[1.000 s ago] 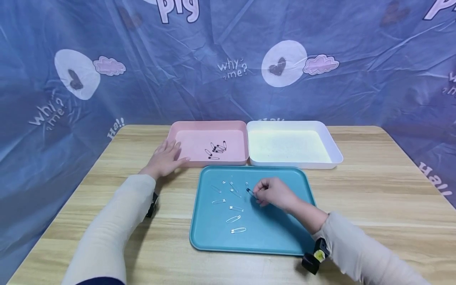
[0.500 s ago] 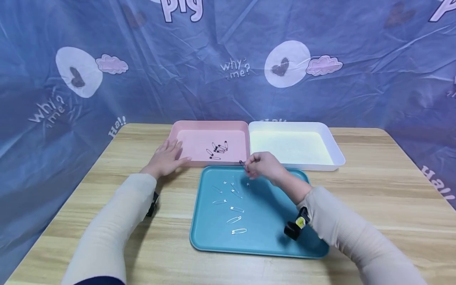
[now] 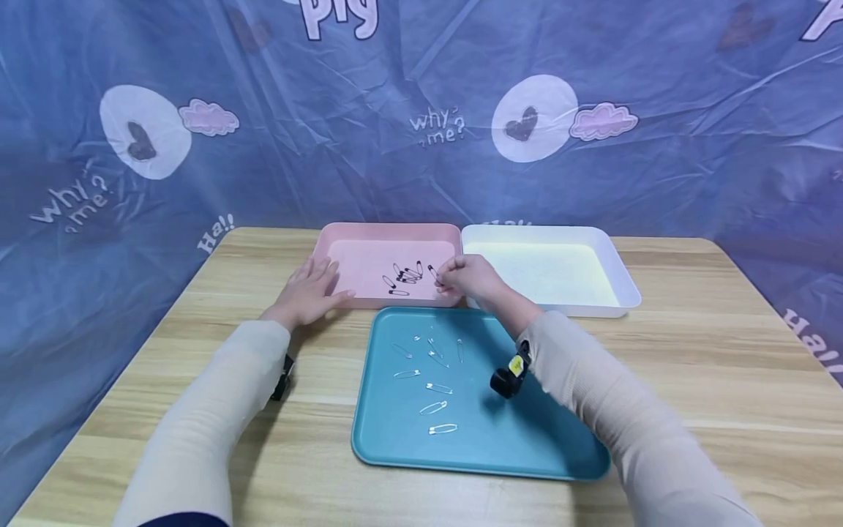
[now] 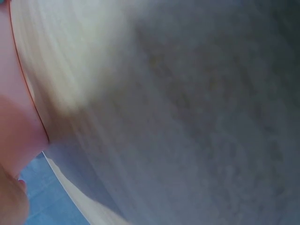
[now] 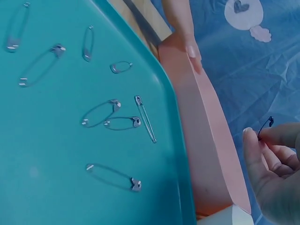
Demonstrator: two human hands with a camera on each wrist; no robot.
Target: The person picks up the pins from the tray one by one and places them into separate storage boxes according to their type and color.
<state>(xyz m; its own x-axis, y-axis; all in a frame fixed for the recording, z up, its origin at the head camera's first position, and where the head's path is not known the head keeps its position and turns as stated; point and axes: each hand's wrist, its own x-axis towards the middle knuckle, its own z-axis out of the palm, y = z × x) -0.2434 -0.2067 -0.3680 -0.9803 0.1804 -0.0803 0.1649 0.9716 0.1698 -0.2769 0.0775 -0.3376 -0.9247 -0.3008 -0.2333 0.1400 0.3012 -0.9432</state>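
Note:
My right hand (image 3: 470,277) pinches a black safety pin (image 3: 432,271) between thumb and forefinger, over the right end of the pink tray (image 3: 358,260). The right wrist view shows that pin's dark head (image 5: 271,120) sticking up past the fingertips. Several black safety pins (image 3: 408,276) lie in a loose cluster inside the pink tray. With fingers spread, my left hand (image 3: 303,296) rests on this tray's left front corner. Silver safety pins (image 3: 439,388) are scattered over the blue-green tray (image 3: 388,457) in front; the right wrist view shows several closer up.
A white tray (image 3: 546,271) stands right beside the pink one, at the back of the wooden table (image 3: 685,351). Behind the table hangs a blue printed cloth (image 3: 369,161). The blue-green tray's back edge lies close to both other trays.
My right hand has moved from the blue-green tray, back and to the left, carrying the black safety pin over the pink tray. The left hand has stayed in place.

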